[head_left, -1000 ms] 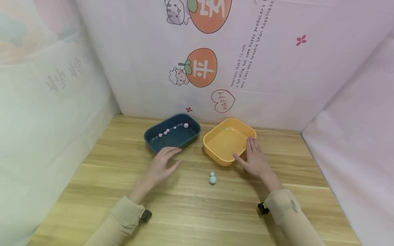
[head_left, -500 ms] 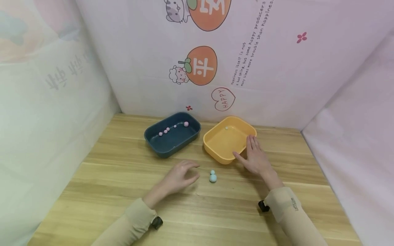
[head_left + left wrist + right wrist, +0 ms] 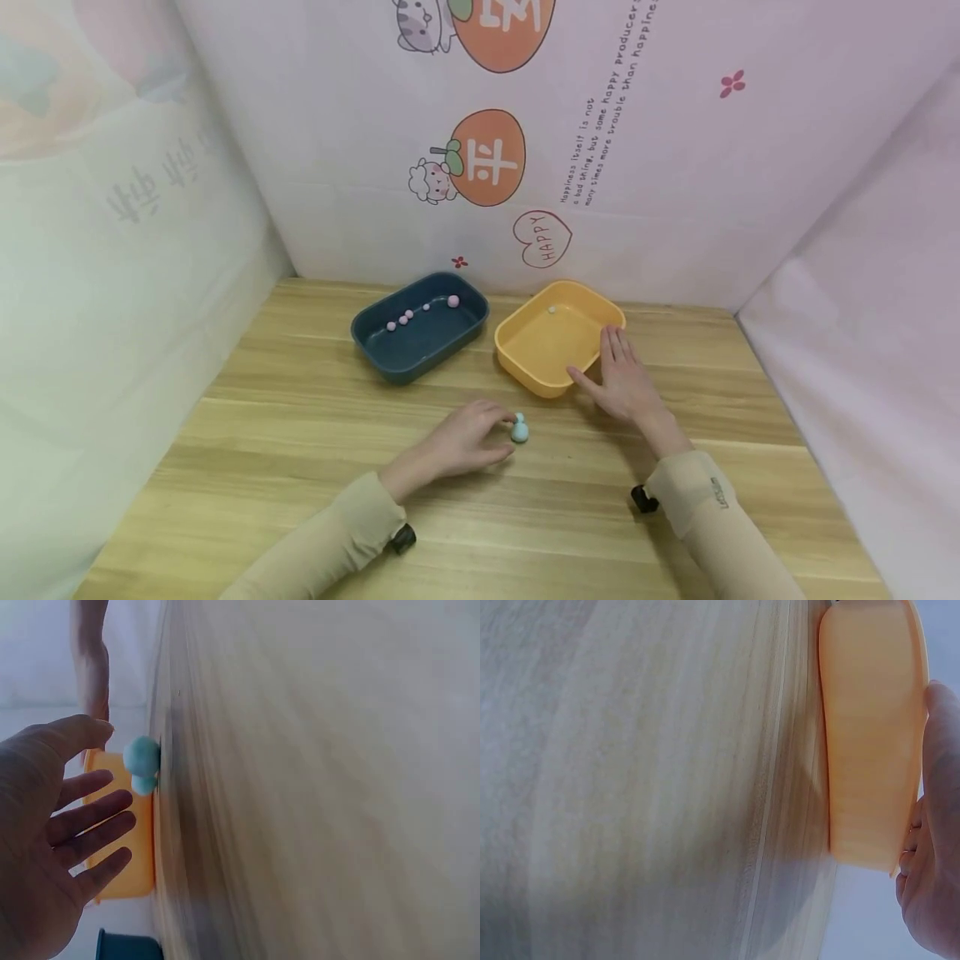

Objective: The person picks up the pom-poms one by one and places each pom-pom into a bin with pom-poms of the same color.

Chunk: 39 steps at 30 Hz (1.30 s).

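Two light-blue balls, a larger ball (image 3: 520,433) and a smaller ball (image 3: 144,784), sit close together on the wooden table. My left hand (image 3: 467,442) is just left of them in the head view, thumb and fingers spread around a gap. No firm hold on either ball shows in the left wrist view. My right hand (image 3: 625,387) rests on the rim of a yellow tray (image 3: 543,346), its fingers straight along the right side and the thumb at the near edge. One tiny pale-blue ball (image 3: 551,310) lies inside that tray.
A dark-blue tray (image 3: 420,346) stands left of the yellow one, with several pink balls (image 3: 453,302) in it. White printed cloth (image 3: 645,250) encloses the table (image 3: 300,433) at the back and both sides.
My left hand has moved right and slightly nearer from beside the dark-blue tray to the light-blue balls. My right hand has stayed at the yellow tray.
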Tool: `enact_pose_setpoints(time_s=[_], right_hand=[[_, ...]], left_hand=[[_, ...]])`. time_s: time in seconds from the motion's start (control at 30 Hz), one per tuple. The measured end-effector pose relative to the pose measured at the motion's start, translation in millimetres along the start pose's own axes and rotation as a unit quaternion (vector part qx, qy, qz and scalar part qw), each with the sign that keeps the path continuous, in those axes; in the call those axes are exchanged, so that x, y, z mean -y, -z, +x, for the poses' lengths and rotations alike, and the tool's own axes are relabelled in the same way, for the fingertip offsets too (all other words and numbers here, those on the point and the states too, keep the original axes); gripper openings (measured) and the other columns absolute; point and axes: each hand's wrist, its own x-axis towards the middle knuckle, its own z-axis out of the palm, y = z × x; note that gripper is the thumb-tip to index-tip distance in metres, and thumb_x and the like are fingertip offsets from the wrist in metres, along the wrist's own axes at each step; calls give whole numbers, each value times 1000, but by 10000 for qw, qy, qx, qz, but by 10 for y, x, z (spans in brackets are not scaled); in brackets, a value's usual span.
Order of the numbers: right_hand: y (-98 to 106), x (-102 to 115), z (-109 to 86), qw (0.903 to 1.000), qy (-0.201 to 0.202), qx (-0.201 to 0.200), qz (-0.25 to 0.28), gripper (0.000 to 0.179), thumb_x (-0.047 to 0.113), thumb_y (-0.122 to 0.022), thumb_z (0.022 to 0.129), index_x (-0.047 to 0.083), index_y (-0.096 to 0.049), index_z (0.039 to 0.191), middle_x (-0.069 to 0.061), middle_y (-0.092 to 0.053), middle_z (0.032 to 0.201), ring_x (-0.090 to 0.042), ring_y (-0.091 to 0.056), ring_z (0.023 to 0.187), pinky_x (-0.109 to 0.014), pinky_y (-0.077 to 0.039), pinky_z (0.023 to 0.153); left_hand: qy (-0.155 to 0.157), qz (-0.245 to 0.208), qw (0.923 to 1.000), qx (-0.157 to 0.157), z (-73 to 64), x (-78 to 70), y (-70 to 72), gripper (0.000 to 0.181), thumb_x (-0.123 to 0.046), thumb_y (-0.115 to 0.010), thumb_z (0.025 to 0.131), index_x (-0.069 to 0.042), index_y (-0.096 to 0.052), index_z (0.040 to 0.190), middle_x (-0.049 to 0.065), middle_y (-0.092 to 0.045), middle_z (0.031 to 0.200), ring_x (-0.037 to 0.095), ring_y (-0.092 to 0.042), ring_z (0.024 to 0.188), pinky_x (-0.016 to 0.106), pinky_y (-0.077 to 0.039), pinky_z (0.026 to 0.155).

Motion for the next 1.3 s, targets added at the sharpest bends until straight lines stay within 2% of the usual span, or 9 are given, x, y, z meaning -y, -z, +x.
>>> enact_pose_setpoints(time_s=[0.1,0.2,0.43,0.67,0.87,1.07,1.3], right_hand=[[-7,8,-4,10000,7,-26,-29,114,74,-42,108,-13,-2,171,-34,0,181,-51,-3,171,-63,-9,141],[-16,9,-9,10000,7,-5,-67,114,74,-41,108,-13,-3,171,-34,-1,181,-51,-4,171,-63,-9,141],[-10,10,-14,9999,-17,49,-110,113,74,-41,109,-13,-2,171,-34,-1,181,-52,-3,171,-62,-8,141],[4,26,-26,9999,-25,75,-62,114,74,-42,109,-14,-3,170,-34,-2,181,-52,-3,171,-61,-8,141],[6,39,-24,10000,15,13,-40,113,72,-43,109,-14,-4,170,-35,-3,181,-52,-4,171,-62,-9,141],[-1,24,-9,10000,-13,-10,-86,113,73,-42,109,-13,-3,171,-34,-3,181,-52,-3,171,-62,-9,141],[24,14,-12,9999,-19,-24,-117,112,72,-41,109,-14,-4,170,-34,-4,181,-53,-4,171,-61,-9,141]], left_hand=[[153,-15,9998,102,52,-119,35,38,-26,-85,97,-8,-76,128,7,-77,128,25,-70,125,42,-60,110],[323,44,9993,183,74,-173,35,36,-25,-86,96,-10,-76,126,6,-76,128,23,-69,125,40,-59,110],[538,103,9982,253,90,-157,4,31,-26,-86,97,-11,-74,121,5,-72,127,21,-64,120,40,-58,106],[478,353,9980,232,127,-101,-105,30,-27,-87,96,-13,-74,119,3,-71,123,21,-64,119,40,-58,105],[388,581,9973,205,163,-119,-148,26,-31,-85,97,-17,-75,117,0,-72,119,19,-65,116,41,-56,107],[446,474,9977,193,140,-112,-150,23,-32,-84,98,-17,-75,111,-1,-72,116,16,-63,110,38,-56,101],[449,264,9986,-50,111,-90,-134,17,-28,-81,98,-16,-74,108,-2,-73,116,16,-64,110,37,-58,99]])
